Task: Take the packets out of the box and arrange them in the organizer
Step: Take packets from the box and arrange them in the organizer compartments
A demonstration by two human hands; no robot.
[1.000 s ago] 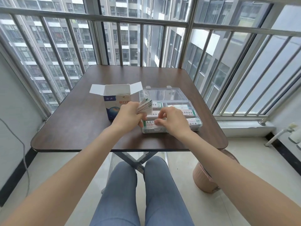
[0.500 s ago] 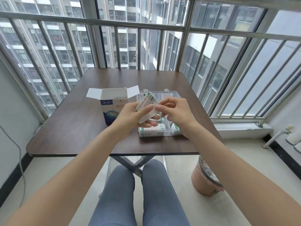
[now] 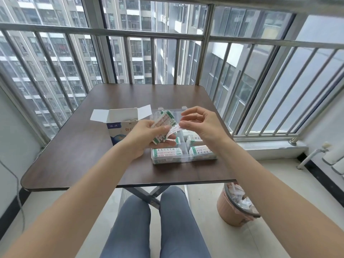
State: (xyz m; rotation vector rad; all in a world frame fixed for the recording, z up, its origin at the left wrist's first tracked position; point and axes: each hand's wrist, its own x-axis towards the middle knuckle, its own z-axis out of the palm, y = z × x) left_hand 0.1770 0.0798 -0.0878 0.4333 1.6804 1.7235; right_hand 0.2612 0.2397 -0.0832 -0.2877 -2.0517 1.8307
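The left hand point(image 3: 147, 138) is gripping a fanned stack point(image 3: 163, 125) of packets while the right hand point(image 3: 199, 125) is pinching one packet point(image 3: 175, 130) free, likely for the organizer point(image 3: 186, 157).

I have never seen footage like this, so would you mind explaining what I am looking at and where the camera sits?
There is no machine here: a person wears one wide-angle camera on the head, so you look forward and down along both bare arms, with the knees below the table. On the brown table stands an opened cardboard box, and beside it a clear plastic organizer with packets already lying in its near compartments. The left hand holds a small stack of packets above the organizer. The right hand pinches the end of a single packet, which seems to be coming off that stack. A waste bin stands on the floor to the right.
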